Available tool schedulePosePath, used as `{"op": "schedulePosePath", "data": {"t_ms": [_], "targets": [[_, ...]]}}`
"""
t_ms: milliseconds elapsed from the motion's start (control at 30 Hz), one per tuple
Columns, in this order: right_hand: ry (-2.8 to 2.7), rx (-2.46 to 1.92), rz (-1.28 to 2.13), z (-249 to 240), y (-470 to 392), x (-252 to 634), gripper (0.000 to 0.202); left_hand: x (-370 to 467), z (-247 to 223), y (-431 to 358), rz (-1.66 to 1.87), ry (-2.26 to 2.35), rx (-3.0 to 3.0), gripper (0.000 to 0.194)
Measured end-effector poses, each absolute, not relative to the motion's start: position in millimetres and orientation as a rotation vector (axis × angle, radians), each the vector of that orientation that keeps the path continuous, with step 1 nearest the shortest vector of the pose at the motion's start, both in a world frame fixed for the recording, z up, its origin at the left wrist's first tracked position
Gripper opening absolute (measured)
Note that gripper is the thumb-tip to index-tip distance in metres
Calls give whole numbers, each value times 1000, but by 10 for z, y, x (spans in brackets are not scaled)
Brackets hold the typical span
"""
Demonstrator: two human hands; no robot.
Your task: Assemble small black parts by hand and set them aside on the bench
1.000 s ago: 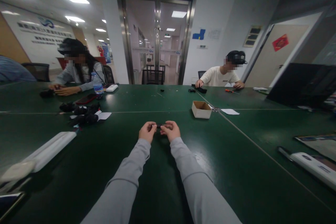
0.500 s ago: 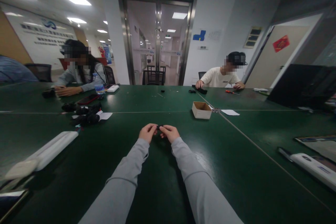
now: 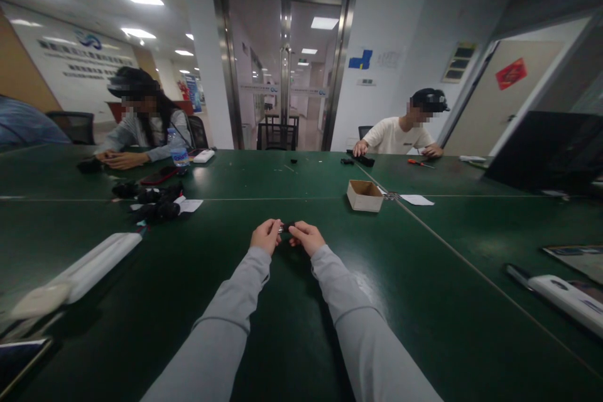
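Note:
A small black object (image 3: 287, 227) with a bright silvery part at its left end is between my hands, above the green table (image 3: 292, 301). My left hand (image 3: 266, 236) pinches the silvery left end with thumb and fingers. The black right end is in the fingertips of my right hand (image 3: 307, 237). Both hands are close together at mid-view, a little in front of the seam across the table. What exactly the small object is cannot be made out.
An open cardboard box (image 3: 365, 196) stands right of my hands, beside a white paper (image 3: 417, 200). Black items (image 3: 160, 202) and a bottle (image 3: 178, 149) are left. Two people sit across the table. A white device (image 3: 565, 301) lies right, a monitor (image 3: 546, 151) behind it.
My hands have moved slightly apart, and a silvery part of the small object now shows by my left fingertips. The whole view has shifted slightly.

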State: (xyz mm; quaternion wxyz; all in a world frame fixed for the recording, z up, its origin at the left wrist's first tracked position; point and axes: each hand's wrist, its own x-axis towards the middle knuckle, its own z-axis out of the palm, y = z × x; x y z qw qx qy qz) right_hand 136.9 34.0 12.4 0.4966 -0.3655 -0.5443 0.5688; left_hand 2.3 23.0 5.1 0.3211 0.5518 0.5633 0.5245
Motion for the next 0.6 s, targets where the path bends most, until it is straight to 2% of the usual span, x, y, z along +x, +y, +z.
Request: {"op": "schedulePosePath", "data": {"t_ms": [600], "targets": [[-1411, -810, 1376, -24, 424, 1382, 39, 24, 114, 171, 1337, 1494, 1430, 41]]}}
